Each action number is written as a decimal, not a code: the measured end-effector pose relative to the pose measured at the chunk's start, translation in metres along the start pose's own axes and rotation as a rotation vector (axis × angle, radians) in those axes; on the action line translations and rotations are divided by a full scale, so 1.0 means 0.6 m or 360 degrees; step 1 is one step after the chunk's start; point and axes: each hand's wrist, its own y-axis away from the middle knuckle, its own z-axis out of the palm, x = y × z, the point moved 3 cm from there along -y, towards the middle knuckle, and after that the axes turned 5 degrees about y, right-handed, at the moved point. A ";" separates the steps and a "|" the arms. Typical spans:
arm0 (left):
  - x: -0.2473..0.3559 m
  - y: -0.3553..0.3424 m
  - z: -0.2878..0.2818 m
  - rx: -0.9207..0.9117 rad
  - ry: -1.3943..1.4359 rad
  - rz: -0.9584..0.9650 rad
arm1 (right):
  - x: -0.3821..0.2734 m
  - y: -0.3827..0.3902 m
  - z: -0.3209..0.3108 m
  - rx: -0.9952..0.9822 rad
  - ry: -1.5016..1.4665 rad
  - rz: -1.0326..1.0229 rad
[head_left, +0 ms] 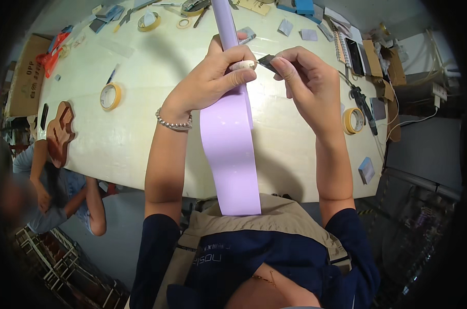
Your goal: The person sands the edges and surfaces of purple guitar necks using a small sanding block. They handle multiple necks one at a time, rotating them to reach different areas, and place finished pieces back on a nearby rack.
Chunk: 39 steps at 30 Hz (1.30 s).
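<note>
Left hand (218, 72) clamped round the neck of the lilac guitar-shaped wooden body (228, 144), which runs from chest to twelve o'clock over the pale table (120, 134), right hand (300, 77) at three o'clock pinching a small dark abrasive piece (267, 62) against its edge — short, light, flat strokes look best.

brown cardboard box (26, 74) | table's far-left edge | printed side up
</note>
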 end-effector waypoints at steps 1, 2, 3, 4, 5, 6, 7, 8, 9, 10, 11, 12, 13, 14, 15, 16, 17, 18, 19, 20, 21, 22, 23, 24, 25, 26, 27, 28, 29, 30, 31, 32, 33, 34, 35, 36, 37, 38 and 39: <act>-0.001 0.000 0.001 0.0021 0.0009 0.0003 | 0.001 -0.001 0.000 -0.0009 0.0026 -0.0009; -0.002 0.000 0.001 0.0041 0.0016 0.0005 | 0.002 -0.001 0.001 -0.0018 0.0051 -0.0018; -0.005 0.001 0.001 0.0048 0.0057 -0.0013 | 0.003 0.000 0.002 -0.0021 0.0072 -0.0019; -0.008 0.002 0.002 0.0055 0.0097 -0.0031 | 0.006 0.001 0.004 -0.0024 0.0093 -0.0021; -0.011 0.002 0.001 0.0061 0.0139 -0.0046 | 0.008 0.002 0.006 -0.0026 0.0118 -0.0024; -0.012 0.002 0.000 0.0049 0.0076 -0.0028 | 0.010 0.002 0.006 0.0000 0.0134 -0.0053; -0.014 0.002 -0.002 0.0036 0.0012 -0.0009 | 0.012 0.002 0.007 0.0025 0.0150 -0.0082; -0.014 0.002 -0.003 0.0025 -0.0052 0.0010 | 0.014 0.001 0.008 0.0050 0.0165 -0.0113; -0.014 0.001 -0.002 0.0038 -0.0028 0.0011 | 0.015 0.001 0.009 0.0081 0.0198 -0.0171; -0.013 0.001 0.000 0.0052 -0.0004 0.0012 | 0.017 0.000 0.010 0.0112 0.0231 -0.0229; -0.012 0.001 0.000 0.0065 0.0020 0.0014 | 0.018 0.000 0.011 0.0142 0.0264 -0.0287; -0.013 0.000 -0.001 0.0050 0.0000 0.0014 | 0.018 -0.001 0.012 0.0150 0.0273 -0.0307; -0.014 0.000 -0.001 0.0035 -0.0020 0.0015 | 0.019 -0.001 0.012 0.0158 0.0283 -0.0327; -0.014 0.000 -0.002 0.0021 -0.0042 0.0015 | 0.019 -0.002 0.013 0.0165 0.0292 -0.0349; -0.011 -0.001 -0.002 0.0023 -0.0019 -0.0002 | 0.023 -0.002 0.014 0.0150 0.0272 -0.0335; -0.007 -0.002 0.001 0.0025 0.0004 -0.0019 | 0.028 -0.001 0.016 0.0137 0.0254 -0.0321; -0.003 -0.002 0.001 0.0030 0.0026 -0.0039 | 0.030 -0.002 0.017 0.0119 0.0232 -0.0309; -0.005 -0.001 0.000 0.0026 -0.0016 -0.0013 | 0.034 -0.004 0.016 -0.0011 0.0046 -0.0100; -0.009 0.000 -0.002 0.0021 -0.0058 0.0013 | 0.036 -0.007 0.015 -0.0140 -0.0141 0.0110; -0.013 -0.001 -0.003 0.0014 -0.0096 0.0041 | 0.038 -0.006 0.014 -0.0267 -0.0324 0.0322; -0.017 -0.002 -0.002 0.0033 -0.0036 0.0037 | 0.041 -0.003 0.015 -0.0297 -0.0447 0.0401; -0.021 -0.004 -0.001 0.0052 0.0025 0.0031 | 0.047 0.000 0.017 -0.0326 -0.0571 0.0482; -0.026 -0.003 -0.001 0.0042 0.0112 -0.0029 | 0.052 0.008 0.019 -0.0364 -0.0694 0.0572; -0.031 -0.004 -0.001 0.0032 0.0194 -0.0087 | 0.053 0.015 0.016 -0.0356 -0.0711 0.0540; -0.033 -0.009 -0.011 -0.0011 0.0296 -0.0191 | 0.055 0.023 0.010 -0.0349 -0.0729 0.0510; -0.042 -0.008 -0.018 -0.0052 0.0308 -0.0208 | 0.056 0.040 0.003 -0.0349 -0.0745 0.0505; -0.050 -0.009 -0.024 -0.0099 0.0322 -0.0221 | 0.052 0.058 -0.008 -0.0359 -0.0667 0.0480; -0.083 -0.011 -0.038 -0.0044 0.0439 -0.0318 | 0.047 0.079 -0.013 -0.0339 -0.0619 0.0389; -0.102 -0.001 -0.040 0.0013 0.0550 -0.0428 | 0.041 0.102 -0.020 -0.0322 -0.0582 0.0303; -0.081 0.002 -0.029 0.0065 0.0445 -0.0486 | 0.028 0.126 -0.026 -0.0391 -0.0438 0.0334; -0.053 -0.003 -0.023 0.0129 0.0311 -0.0537 | 0.020 0.147 -0.022 -0.0441 -0.0324 0.0240; -0.049 0.000 -0.019 0.0218 0.0088 -0.0615 | 0.018 0.172 -0.020 -0.0471 -0.0186 0.0150; -0.056 0.004 -0.016 0.0225 0.0131 -0.0525 | 0.017 0.193 -0.018 -0.0500 -0.0049 0.0056; -0.068 0.006 -0.015 0.0235 0.0171 -0.0432 | 0.018 0.208 -0.016 -0.0571 0.0067 -0.0015; -0.069 0.005 -0.010 0.0238 0.0209 -0.0325 | 0.015 0.220 -0.015 -0.0594 0.0114 -0.0061; -0.065 0.005 -0.005 0.0252 0.0119 -0.0285 | 0.011 0.231 -0.013 -0.0617 0.0158 -0.0111; -0.064 0.006 -0.004 0.0262 0.0041 -0.0283 | 0.008 0.240 -0.009 -0.0642 0.0199 -0.0164; -0.063 0.004 -0.002 0.0264 -0.0027 -0.0277 | 0.004 0.243 -0.006 -0.0610 0.0220 -0.0183; -0.059 0.003 -0.001 0.0268 -0.0099 -0.0272 | 0.002 0.246 -0.003 -0.0587 0.0256 -0.0196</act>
